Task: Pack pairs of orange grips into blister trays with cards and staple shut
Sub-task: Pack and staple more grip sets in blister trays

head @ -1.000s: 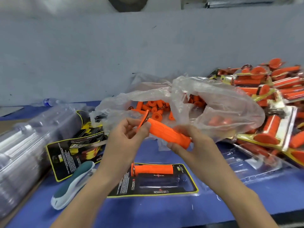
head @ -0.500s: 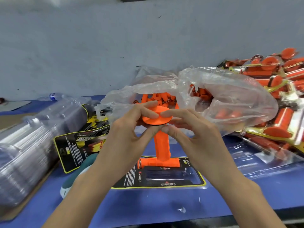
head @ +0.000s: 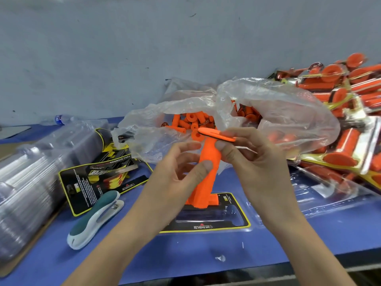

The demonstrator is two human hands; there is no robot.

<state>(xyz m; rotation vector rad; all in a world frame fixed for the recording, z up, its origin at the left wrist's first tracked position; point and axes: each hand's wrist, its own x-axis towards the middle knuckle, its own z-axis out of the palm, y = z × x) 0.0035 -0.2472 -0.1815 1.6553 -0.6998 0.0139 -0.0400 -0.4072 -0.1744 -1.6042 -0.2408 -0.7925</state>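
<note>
An orange grip (head: 206, 172) stands nearly upright in the middle, flange end up, held above the blister tray (head: 208, 219). My left hand (head: 175, 178) pinches its shaft between thumb and fingers. My right hand (head: 251, 162) pinches the flat flange (head: 216, 135) at its top. The tray has a black and yellow card under it, and a second orange grip lies in it, mostly hidden behind the held one. A teal and white stapler (head: 94, 219) lies to the left on the blue table.
A clear plastic bag (head: 278, 112) of loose orange grips sits behind my hands. Finished packs (head: 350, 120) are piled at the right. A stack of empty clear trays (head: 31, 178) and loose cards (head: 97, 178) lie at the left. A water bottle (head: 61, 119) lies by the wall.
The grip was turned from lying across my hands to standing upright. My left hand dropped from the flange to the shaft, while my right hand stayed at the flange.
</note>
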